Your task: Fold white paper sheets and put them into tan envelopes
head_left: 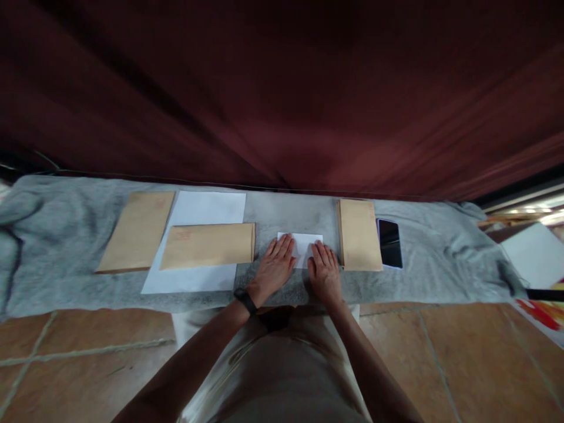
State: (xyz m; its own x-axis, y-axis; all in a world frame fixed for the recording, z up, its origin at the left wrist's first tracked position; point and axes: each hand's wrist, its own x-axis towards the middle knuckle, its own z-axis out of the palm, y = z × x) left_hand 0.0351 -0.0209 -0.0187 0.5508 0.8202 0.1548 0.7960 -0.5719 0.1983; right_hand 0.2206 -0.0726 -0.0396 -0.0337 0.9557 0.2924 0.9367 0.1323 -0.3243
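A small folded white paper lies on the grey cloth in front of me. My left hand rests flat on its left part with fingers stretched out; a black band is on that wrist. My right hand lies flat on its right part, fingers together and extended. Both hands press on the paper and hold nothing.
A brown envelope lies on a white sheet to the left, another brown envelope further left. A stack of brown envelopes and a dark phone sit to the right. A dark red curtain hangs behind. Tiled floor is below.
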